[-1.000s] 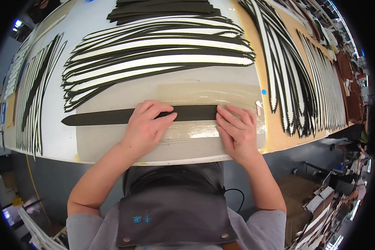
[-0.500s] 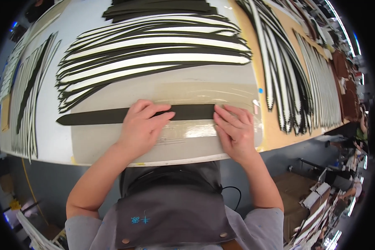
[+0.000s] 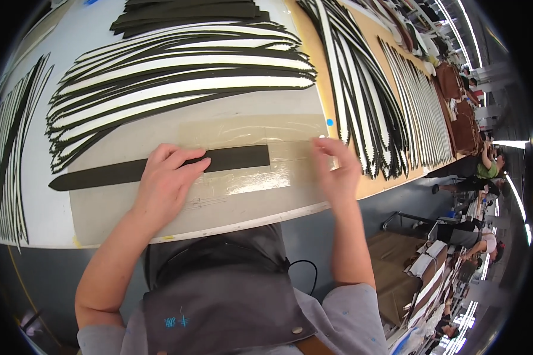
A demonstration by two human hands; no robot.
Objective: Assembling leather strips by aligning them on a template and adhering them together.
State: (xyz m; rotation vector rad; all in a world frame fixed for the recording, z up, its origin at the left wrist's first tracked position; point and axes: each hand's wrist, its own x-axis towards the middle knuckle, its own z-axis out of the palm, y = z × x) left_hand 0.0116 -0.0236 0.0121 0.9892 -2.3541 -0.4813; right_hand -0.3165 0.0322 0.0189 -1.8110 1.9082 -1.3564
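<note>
A long black strip (image 3: pixel 237 158) lies across the mat, with a pointed left end and a square-cut right end. My left hand (image 3: pixel 163 180) presses on its middle, fingers bent over the strip and thumb along its lower part. My right hand (image 3: pixel 337 168) is off the strip, to the right of its square end near the mat's right edge. Motion blurs its fingers, which curl inward. A small white thing (image 3: pixel 323 137) shows at its fingertips; whether it is held I cannot tell.
Clear film (image 3: pixel 296 124) covers part of the grey mat (image 3: pixel 130 207). Beyond lie a pile of black-and-white strips (image 3: pixel 183 83) and plain black strips (image 3: pixel 186 15). More strips lie at the left (image 3: pixel 18 148) and right (image 3: pixel 367 89). Co-workers are at the far right.
My right hand has let go of the strip's square end and moved right, to the small white thing. My left hand stays on the strip. The whole view has shifted and tilted.
</note>
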